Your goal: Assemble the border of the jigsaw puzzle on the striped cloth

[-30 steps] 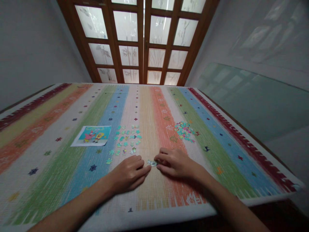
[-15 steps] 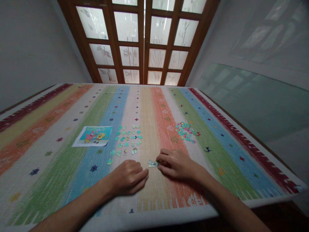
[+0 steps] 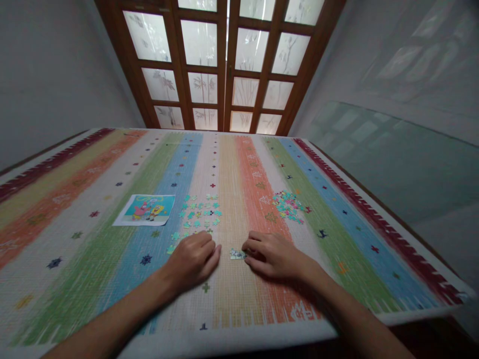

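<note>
My right hand (image 3: 271, 254) rests on the cloth with its fingers closed on the right end of a small strip of joined jigsaw pieces (image 3: 236, 254). To its left, my left hand (image 3: 198, 257) lies with curled fingers at the near edge of a loose group of turquoise jigsaw pieces (image 3: 196, 215). It covers some of the nearest ones. The undersides of its fingertips are hidden, so whatever they may hold does not show. The loose pieces lie spread out, mostly apart from one another.
A printed cartoon picture (image 3: 145, 210) lies left of the loose pieces. A mixed heap of jigsaw pieces (image 3: 289, 205) sits beyond my right hand. The striped tablecloth (image 3: 232, 164) covers the table, with a wall on either side and a wooden glazed door (image 3: 226, 75) at the far end.
My left hand has moved away from the joined strip, a little left and forward to the nearest loose pieces. My right hand stays at the strip. The view has shifted slightly.
</note>
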The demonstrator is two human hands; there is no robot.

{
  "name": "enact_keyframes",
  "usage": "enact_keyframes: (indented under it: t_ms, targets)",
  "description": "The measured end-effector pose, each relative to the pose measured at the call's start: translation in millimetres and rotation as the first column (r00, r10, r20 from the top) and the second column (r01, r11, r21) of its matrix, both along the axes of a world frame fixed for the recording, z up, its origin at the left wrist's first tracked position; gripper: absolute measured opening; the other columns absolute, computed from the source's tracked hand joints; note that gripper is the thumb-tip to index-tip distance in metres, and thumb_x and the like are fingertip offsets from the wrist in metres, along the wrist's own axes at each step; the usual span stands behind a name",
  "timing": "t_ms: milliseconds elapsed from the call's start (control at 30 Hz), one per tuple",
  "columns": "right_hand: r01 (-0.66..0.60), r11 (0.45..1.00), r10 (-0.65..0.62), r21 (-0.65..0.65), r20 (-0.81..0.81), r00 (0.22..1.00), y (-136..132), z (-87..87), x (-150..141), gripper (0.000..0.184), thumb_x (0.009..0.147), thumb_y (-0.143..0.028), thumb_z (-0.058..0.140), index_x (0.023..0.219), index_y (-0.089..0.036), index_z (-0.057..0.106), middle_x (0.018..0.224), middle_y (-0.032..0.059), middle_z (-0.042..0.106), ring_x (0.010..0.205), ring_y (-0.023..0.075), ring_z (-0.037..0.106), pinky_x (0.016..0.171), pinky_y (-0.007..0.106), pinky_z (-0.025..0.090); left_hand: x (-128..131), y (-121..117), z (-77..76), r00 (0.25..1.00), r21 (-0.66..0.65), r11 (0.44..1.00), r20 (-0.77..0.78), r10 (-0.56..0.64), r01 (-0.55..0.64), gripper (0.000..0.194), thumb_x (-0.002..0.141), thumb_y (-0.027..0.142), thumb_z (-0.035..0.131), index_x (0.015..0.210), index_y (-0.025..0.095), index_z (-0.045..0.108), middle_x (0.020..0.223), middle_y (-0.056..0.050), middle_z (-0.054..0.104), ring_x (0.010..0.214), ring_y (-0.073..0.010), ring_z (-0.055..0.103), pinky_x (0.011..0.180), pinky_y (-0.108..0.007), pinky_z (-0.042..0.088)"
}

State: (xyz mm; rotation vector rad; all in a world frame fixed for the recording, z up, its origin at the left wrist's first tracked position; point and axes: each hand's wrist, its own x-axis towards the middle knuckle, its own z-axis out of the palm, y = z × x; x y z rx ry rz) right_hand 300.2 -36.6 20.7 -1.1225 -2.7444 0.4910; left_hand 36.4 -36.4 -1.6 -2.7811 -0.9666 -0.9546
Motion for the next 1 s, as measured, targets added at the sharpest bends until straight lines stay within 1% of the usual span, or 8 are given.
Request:
enact_keyframes:
  t_ms: [133,233,333,433,533,667,767,1000]
  targets:
    - [-0.008,1.000,0.008,0.000,0.008,1.000,0.6,0.0,0.3,0.010,0.095,-0.021,0.060,0.098,-0.017,0.067,0.094,0.0054,0.064,0.073,0.0147,0.052,0.062,0.029,0.027,-10.7,13.1,4.4,0.984,-0.066,0.986,0.075,0.159,-0.155,0.031,0.103,0.019,0.047,0.073,0.020,0.051,0.072,-0.002,0.054,0.067,-0.0164,0.050,0.065,-0.033,0.043]
    - [-0.006,1.000,0.006,-0.012,0.016,1.000,0.6,1.0,0.1,0.010,0.095,-0.021,0.059,0.098,-0.017,0.067,0.095,0.0058,0.064,0.074,0.0151,0.053,0.062,0.030,0.028,-21.9,24.5,6.0,0.952,-0.033,0.956,0.088,0.293,-0.291,0.027,0.100,0.024,0.052,0.073,0.021,0.049,0.073,-0.002,0.055,0.069,-0.0185,0.052,0.070,-0.035,0.043]
    - [-0.001,1.000,0.001,-0.013,0.027,1.000,0.3,1.8,-0.5,0.010,0.095,-0.021,0.059,0.098,-0.017,0.067,0.095,0.0062,0.064,0.074,0.0153,0.054,0.062,0.030,0.028,-32.2,34.6,5.1,0.935,-0.016,0.937,0.050,0.350,-0.349,0.019,0.099,0.027,0.053,0.081,0.021,0.053,0.077,-0.003,0.060,0.075,-0.0216,0.055,0.076,-0.039,0.044]
    - [-0.005,1.000,0.005,-0.013,0.022,1.000,0.1,1.6,-0.8,0.010,0.095,-0.021,0.059,0.098,-0.017,0.067,0.095,0.0058,0.064,0.073,0.0152,0.053,0.062,0.030,0.028,-38.1,41.5,1.8,0.929,-0.028,0.929,0.033,0.369,-0.369,0.009,0.098,0.026,0.053,0.094,0.020,0.059,0.089,-0.007,0.066,0.086,-0.0253,0.058,0.082,-0.042,0.046]
    - [-0.007,1.000,0.007,-0.013,0.013,1.000,0.2,1.3,-0.6,0.010,0.096,-0.021,0.058,0.098,-0.017,0.067,0.095,0.0058,0.064,0.073,0.0152,0.054,0.062,0.030,0.029,-39.6,45.3,-2.4,0.933,-0.035,0.934,0.043,0.358,-0.357,0.011,0.098,0.026,0.054,0.104,0.020,0.060,0.098,-0.008,0.068,0.094,-0.0270,0.058,0.087,-0.044,0.048]
    - [0.000,1.000,0.001,-0.023,0.007,1.000,0.6,1.5,-0.2,0.011,0.095,-0.021,0.058,0.099,-0.017,0.067,0.095,0.0059,0.065,0.075,0.0156,0.055,0.063,0.030,0.030,-39.8,48.3,-6.6,0.925,-0.021,0.928,0.067,0.373,-0.373,0.015,0.098,0.028,0.055,0.106,0.019,0.064,0.108,-0.011,0.067,0.101,-0.0293,0.056,0.091,-0.047,0.049]
    - [0.001,1.000,-0.001,-0.032,0.001,1.000,1.4,1.1,-0.3,0.011,0.094,-0.020,0.059,0.100,-0.017,0.067,0.096,0.0063,0.065,0.076,0.0161,0.056,0.064,0.030,0.031,-40.4,50.9,-8.6,0.917,-0.012,0.918,0.038,0.397,-0.396,0.020,0.098,0.030,0.056,0.107,0.017,0.068,0.115,-0.014,0.066,0.105,-0.0320,0.055,0.093,-0.051,0.049]
    - [0.005,0.999,-0.005,-0.039,-0.010,1.000,2.2,1.0,-0.8,0.009,0.093,-0.021,0.060,0.097,-0.017,0.066,0.095,0.0066,0.065,0.076,0.0164,0.055,0.064,0.029,0.031,-38.7,57.0,-12.9,0.913,-0.069,0.910,-0.021,0.408,-0.409,0.022,0.098,0.034,0.056,0.100,0.018,0.072,0.114,-0.013,0.066,0.106,-0.0328,0.054,0.094,-0.053,0.049]
